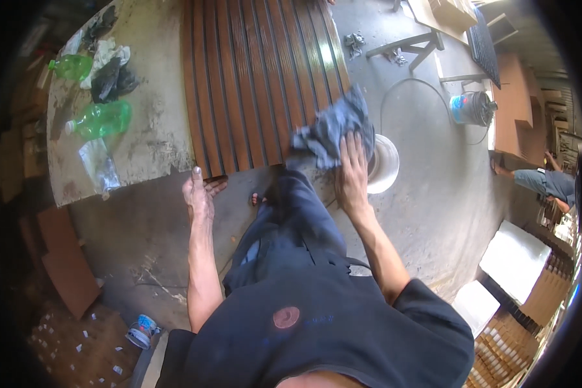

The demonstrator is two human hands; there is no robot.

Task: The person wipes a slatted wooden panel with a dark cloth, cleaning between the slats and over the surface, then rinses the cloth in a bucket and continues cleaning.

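A brown wooden panel with dark lengthwise grooves (265, 84) lies on a worn, stained table (155, 129), its near end over the table's front edge. My left hand (200, 196) is at the panel's near left corner, thumb up against the edge and fingers beneath it. At the near right corner, my right hand (354, 168) grips a crumpled blue-grey cloth (336, 126). Part of the cloth lies over the panel and part hangs past its side. The cloth is slightly blurred, and it hides that corner.
Two green plastic bottles (103, 118) lie on the table's left side among crumpled rags (113, 81) and a clear plastic bag (99, 165). A white round tub (383, 165) stands by my right hand. Farther right are a bucket (470, 108), a cable and another person (549, 183).
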